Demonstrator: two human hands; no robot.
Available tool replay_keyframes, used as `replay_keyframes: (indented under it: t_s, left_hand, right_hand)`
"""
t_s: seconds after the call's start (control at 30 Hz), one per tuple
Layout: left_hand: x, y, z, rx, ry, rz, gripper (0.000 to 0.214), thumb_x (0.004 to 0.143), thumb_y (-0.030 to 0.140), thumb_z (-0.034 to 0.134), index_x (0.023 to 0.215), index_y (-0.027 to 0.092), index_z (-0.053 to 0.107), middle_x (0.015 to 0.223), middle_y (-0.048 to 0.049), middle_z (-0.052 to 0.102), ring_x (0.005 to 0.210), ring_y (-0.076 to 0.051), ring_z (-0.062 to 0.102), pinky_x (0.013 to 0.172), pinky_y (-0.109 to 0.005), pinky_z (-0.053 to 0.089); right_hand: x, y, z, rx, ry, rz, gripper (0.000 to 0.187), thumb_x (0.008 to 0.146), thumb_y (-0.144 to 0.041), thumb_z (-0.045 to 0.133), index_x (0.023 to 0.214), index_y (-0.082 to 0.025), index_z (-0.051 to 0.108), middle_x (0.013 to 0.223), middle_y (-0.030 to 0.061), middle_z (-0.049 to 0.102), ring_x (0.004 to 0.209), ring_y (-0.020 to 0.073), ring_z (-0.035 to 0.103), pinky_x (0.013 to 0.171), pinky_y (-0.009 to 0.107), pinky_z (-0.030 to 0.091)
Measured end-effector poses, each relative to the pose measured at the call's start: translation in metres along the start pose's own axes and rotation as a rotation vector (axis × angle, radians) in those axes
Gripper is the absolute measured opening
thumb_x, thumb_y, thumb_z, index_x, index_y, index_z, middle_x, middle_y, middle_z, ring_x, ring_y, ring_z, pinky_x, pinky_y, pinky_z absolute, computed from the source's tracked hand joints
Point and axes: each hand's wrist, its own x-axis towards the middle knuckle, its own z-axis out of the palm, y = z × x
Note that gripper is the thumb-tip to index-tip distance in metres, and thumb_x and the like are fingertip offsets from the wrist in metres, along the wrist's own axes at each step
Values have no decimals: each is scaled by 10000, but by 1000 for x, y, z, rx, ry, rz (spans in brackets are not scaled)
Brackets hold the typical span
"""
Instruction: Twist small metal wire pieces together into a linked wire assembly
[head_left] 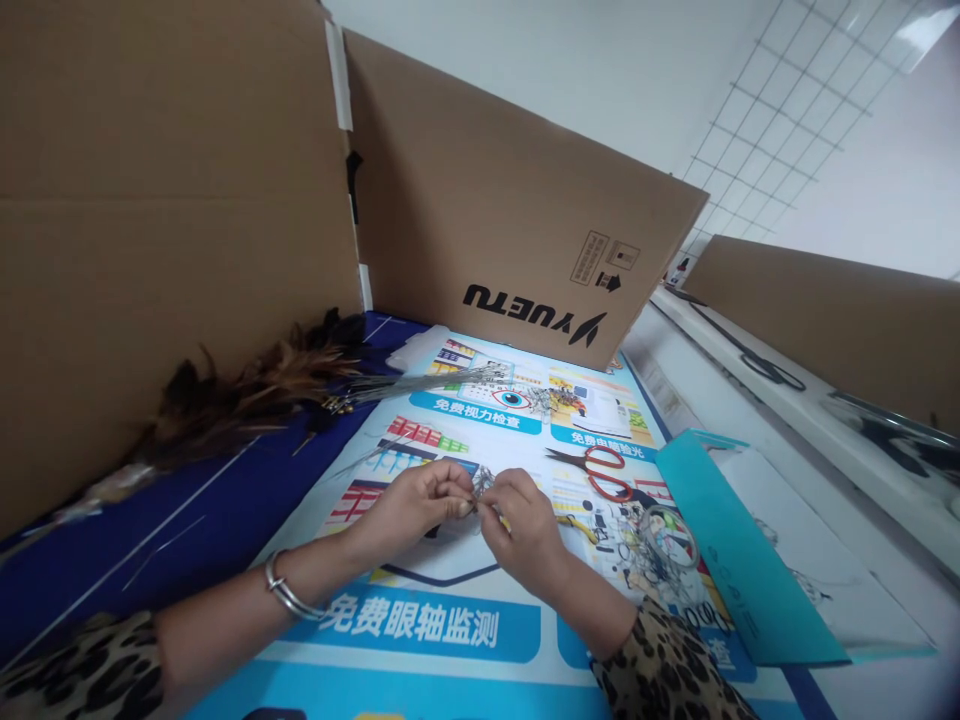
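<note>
My left hand [420, 512] and my right hand [525, 535] meet over the printed sheet [420, 570], thumbs and fingertips pinched together. Whatever lies between the fingertips is small and mostly hidden. Just behind them shows a small grey tangle of thin, wire-like strands [484, 483]. To the right of my right hand lie red-handled scissors [609, 478], blades partly apart. A yellow-handled tool [577, 527] sits beside that hand, partly covered.
Cardboard panels [480, 200] wall off the left and back. Brown feathers [255, 390] lie along the left panel, near a bundle of thin wires [427, 382]. At right are a heap of looped wire [649, 560], a clear ring [691, 540] and a teal folder [750, 570].
</note>
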Motion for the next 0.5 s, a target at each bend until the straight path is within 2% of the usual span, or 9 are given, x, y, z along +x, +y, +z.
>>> replay_keyframes:
  t_s: [0.23,0.5]
  left_hand:
    - [3,-4,-2,-75,-36,-58,137,669,159,629,778,147,548,625,34,596,550,-94,513,512,-193,346]
    - [-1,3,-2,65,-45,-22,106,680,149,603,772,162,552,633,45,599,545,-87,495,503,-189,338]
  right_hand:
    - [1,0,-6,-28,-78,-52,130,844,-169,461,866,-184,589,884,73,563,818,169,526,734,306,456]
    - [3,1,-9,12,-173,-33,128,861,-185,448,847,-187,574,899,64,552,817,157,530,732,292,449]
